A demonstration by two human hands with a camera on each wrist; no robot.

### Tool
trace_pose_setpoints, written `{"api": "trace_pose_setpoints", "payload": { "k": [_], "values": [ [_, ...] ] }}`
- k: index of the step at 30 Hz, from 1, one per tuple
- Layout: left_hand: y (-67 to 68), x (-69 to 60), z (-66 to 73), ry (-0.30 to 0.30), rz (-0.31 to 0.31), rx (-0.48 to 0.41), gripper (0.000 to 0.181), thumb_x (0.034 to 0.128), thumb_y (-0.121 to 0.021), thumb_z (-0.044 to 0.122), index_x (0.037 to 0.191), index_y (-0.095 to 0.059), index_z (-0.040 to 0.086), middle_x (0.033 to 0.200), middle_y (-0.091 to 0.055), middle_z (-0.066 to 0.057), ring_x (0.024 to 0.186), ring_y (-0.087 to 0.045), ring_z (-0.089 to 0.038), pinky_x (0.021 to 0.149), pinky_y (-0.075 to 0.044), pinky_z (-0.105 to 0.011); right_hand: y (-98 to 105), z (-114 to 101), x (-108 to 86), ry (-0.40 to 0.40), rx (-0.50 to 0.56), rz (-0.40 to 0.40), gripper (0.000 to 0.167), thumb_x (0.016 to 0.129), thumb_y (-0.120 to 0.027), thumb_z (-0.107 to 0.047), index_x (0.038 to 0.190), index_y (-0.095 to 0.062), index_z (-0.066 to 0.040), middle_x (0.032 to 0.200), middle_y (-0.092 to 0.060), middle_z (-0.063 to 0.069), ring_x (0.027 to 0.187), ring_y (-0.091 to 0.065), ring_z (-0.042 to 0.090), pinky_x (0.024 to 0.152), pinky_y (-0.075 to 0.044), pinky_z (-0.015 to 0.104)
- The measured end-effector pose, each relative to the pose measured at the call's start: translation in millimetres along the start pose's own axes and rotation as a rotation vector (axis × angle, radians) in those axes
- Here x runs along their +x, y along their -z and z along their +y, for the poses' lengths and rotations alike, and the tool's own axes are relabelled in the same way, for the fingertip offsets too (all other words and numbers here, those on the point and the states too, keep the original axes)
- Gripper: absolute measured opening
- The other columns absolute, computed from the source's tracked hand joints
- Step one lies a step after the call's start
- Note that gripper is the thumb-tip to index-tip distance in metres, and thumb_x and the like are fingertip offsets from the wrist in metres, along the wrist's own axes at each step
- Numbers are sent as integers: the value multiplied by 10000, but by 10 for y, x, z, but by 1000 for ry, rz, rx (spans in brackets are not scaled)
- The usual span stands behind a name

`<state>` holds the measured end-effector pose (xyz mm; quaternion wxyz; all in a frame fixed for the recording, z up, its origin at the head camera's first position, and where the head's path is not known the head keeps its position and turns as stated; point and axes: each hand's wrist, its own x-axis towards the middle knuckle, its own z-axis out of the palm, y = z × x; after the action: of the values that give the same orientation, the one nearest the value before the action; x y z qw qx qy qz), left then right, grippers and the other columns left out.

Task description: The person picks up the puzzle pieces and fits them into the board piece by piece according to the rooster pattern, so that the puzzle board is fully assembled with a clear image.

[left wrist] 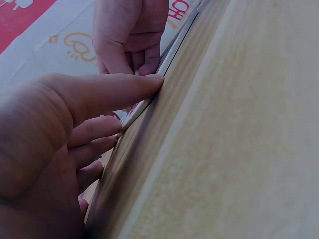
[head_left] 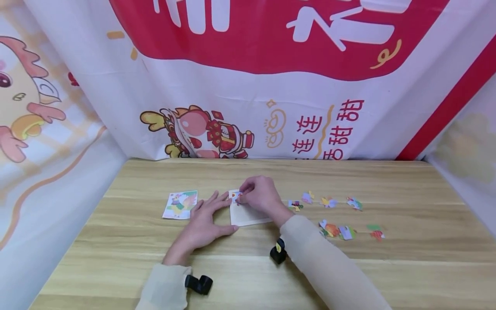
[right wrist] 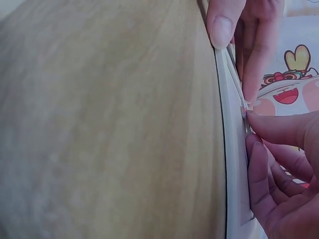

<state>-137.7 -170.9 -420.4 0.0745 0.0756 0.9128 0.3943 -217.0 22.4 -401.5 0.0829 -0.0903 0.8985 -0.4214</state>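
Head view: piece (head_left: 234, 195) in the tray (head_left: 249, 218) corner, loose pieces (head_left: 328, 202) off to the right

Judging by how things lie, the work looks to be at an early stage. Colour shows only at the tray's far left corner; the floor in front of it is bare, though the right hand (head_left: 261, 196) hides part of the far side. The loose pieces lie on the table (head_left: 248, 275) in two uneven rows, the nearer one with pieces close together or overlapping, so most of the filling seems left to do. Whether the corner holds one piece or two cannot be told behind the fingers.

The piece is small, flat and printed in blue and white with red and yellow spots; its full outline is covered. The tray is pale and shallow, with a white rim, and lies flat. Prints on the loose pieces run to lilac, orange, green and red, with knobbed edges on several.

The right hand pinches the piece between thumb and finger, low over the tray. The left hand (head_left: 207, 221) is spread, its fingers fairly straight and apart, the thumb at the tray's near left corner and other fingertips by its left side. Beyond that hand lies a card (head_left: 178, 202) with a printed bird, partly overlapped by the fingers in this view.
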Motion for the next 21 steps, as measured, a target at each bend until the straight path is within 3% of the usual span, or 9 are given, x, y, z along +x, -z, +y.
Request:
{"api": "trace_pose_setpoints", "payload": {
  "k": [6, 16, 21],
  "values": [
    [-26, 10, 11, -17, 10, -14, 743, 868, -904, 311, 1521, -608, 115, 1745, -401, -28, 1699, -152, -313, 1349, 31, -622, -6, 11, 6, -4, 19, 10, 309, 827, -929, -115, 1093, -776, -79, 834, -783, 15, 745, -701, 126, 716, -531, 256],
    [-16, 17, 16, -16, 9, -14, 706, 854, -914, 319, 1480, -640, 140, 1744, -404, -38, 1692, -186, -317, 1343, 32, -643, -15, 17, 24, -13, 10, 8, 210, 842, -924, -140, 1003, -791, -116, 856, -764, 7, 769, -687, 144, 712, -532, 257],
    [-2, 26, 26, -22, 20, 9, 737, 825, -935, 334, 1475, -632, 159, 1721, -440, -54, 1668, -254, -351, 1326, -44, -643, -16, 19, 32, -28, 20, -3, 199, 844, -921, -141, 989, -785, -121, 859, -764, 9, 772, -690, 150, 719, -536, 258]
  ]
}}
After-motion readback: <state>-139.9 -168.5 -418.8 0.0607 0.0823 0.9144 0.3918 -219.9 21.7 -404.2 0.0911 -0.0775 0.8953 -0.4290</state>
